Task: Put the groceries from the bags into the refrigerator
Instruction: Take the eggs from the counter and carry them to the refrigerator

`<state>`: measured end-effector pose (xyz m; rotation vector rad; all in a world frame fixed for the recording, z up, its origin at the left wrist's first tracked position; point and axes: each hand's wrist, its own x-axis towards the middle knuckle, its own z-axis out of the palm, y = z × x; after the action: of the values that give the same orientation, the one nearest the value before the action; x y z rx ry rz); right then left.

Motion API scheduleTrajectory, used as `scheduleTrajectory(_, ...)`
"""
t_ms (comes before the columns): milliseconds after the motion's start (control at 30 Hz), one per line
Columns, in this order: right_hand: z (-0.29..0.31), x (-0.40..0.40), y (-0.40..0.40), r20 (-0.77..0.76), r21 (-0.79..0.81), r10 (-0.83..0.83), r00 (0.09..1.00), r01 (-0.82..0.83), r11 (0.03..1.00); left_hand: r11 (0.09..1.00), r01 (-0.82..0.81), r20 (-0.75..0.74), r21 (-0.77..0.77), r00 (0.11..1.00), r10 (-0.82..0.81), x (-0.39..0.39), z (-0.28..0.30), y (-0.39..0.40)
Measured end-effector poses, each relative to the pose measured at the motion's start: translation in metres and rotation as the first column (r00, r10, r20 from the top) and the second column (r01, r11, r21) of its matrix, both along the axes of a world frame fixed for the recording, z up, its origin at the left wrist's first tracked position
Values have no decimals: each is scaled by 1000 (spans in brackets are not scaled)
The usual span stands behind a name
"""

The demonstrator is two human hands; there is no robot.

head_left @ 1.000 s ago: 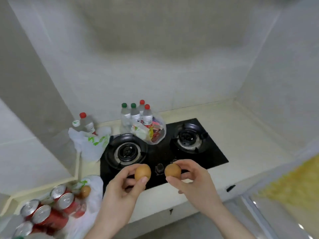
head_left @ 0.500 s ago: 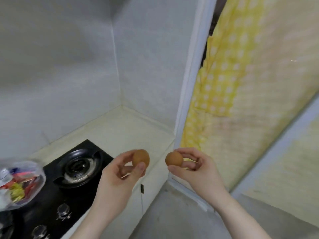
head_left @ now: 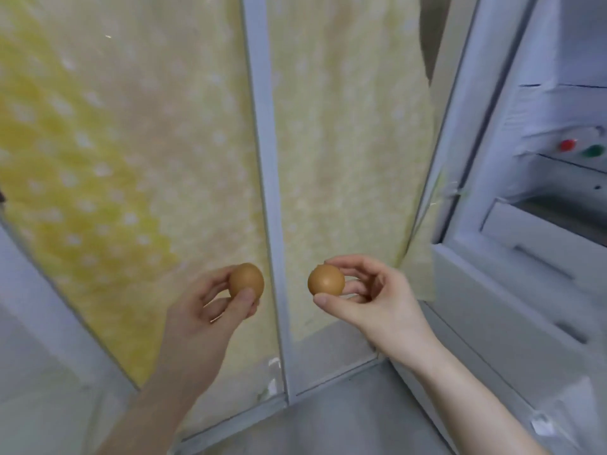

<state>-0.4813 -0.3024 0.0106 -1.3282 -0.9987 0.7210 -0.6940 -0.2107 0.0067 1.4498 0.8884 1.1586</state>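
Note:
My left hand (head_left: pixel 203 310) pinches a brown egg (head_left: pixel 247 281) between thumb and fingers at the lower middle of the head view. My right hand (head_left: pixel 371 300) pinches a second brown egg (head_left: pixel 325 280) a short way to the right of the first. Both eggs are held in the air, apart from each other. The open white refrigerator (head_left: pixel 512 290) stands at the right edge, to the right of my right hand, with white shelves and drawers showing inside. A red cap (head_left: pixel 567 144) and a green cap (head_left: pixel 593 151) show on an upper shelf.
Straight ahead are glass door panels (head_left: pixel 138 178) backed by yellow dotted cloth, split by a pale upright frame (head_left: pixel 262 159). Grey floor (head_left: pixel 328 421) lies below my arms. A pale wall edge (head_left: pixel 29 290) is at the lower left.
My view has swung right, away from the stove and counter with the bags. The glass panels now fill the view and the open refrigerator has come in at the right. Both hands still hold their eggs.

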Motion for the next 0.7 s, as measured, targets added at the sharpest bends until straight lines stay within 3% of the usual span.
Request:
scheduleTrajectory(133, 15, 37, -1, 58, 24, -232, 971, 231, 973, 970, 243, 24, 17, 970, -243, 62, 15, 45)
scheduleTrajectory(300, 37, 67, 6, 116, 55, -453, 884, 450, 891, 863, 502, 37, 60, 862, -505, 126, 44, 92)
scheduleTrajectory(500, 61, 92, -2, 181, 107, -655, 733, 648, 754, 682, 722, 50, 116, 681, -730, 198, 70, 122)
scheduleTrajectory(700, 75, 98, -55, 231, 115, -818, 526, 821, 560, 454, 881, 40, 136, 453, -891, 268, 83, 99)
